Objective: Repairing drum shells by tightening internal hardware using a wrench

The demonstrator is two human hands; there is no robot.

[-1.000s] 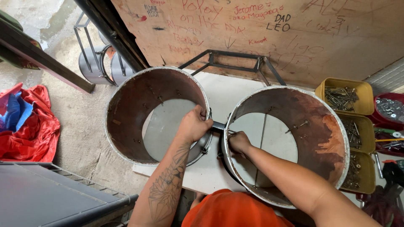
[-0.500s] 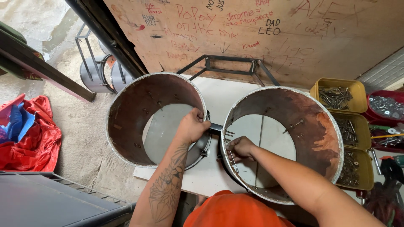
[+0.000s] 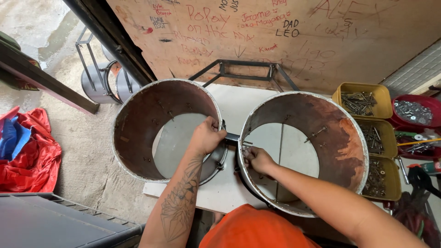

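Our left fingers (image 3: pixel 212 125) are curled shut over the near-right rim of the left drum shell (image 3: pixel 138 133), pinching the wall where it meets the dark bracket (image 3: pixel 232 137) that bridges the two shells. Our right fingers (image 3: pixel 247 154) are closed inside the right drum shell (image 3: pixel 342 138), pressed to its left wall just beside that bracket; they seem to nip something small, perhaps a nut or screw end, but it is too small to tell.

Against half a second ago little has shifted: the left hand (image 3: pixel 206 137) keeps its grip in the same spot, and the right hand (image 3: pixel 258 160) has settled a touch closer to the wall, fingers more tightly bunched. We judge that the work is a fastening at the joint, with one hand steadying and the other working the inner end.

Both shells stand open-ended on the white tabletop (image 3: pixel 220 195), side by side, nearly touching at the bracket, which lies between our two hands. Further screws stick through the right shell's far wall.

To the right sit yellow trays (image 3: pixel 342 89) of screws and a red bowl (image 3: pixel 432 105) of washers, well apart from the hands. A red cloth (image 3: pixel 32 156) lies on the floor at left.
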